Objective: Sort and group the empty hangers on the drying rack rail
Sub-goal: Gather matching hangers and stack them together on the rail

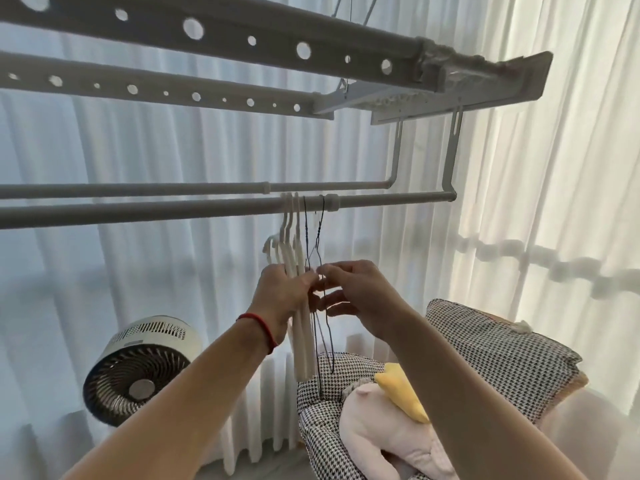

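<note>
Several white plastic hangers (301, 341) hang bunched together on the near rail (138, 211) of the drying rack. Just to their right hang two thin dark wire hangers (318, 237), hooked on the same rail. My left hand (282, 292), with a red string on the wrist, grips the bunch of white hangers from the left. My right hand (353, 292) pinches the wire hangers' shoulders between thumb and fingers. Both hands meet below the rail; the hangers' middle parts are hidden behind them.
A second rail (138, 189) runs behind, and perforated bars (207, 32) pass overhead. White curtains (554, 202) fill the background. Below stand a round fan (138, 372) at the left and a houndstooth armchair (502, 351) with a pink plush toy (391, 434) and a yellow one (401, 389).
</note>
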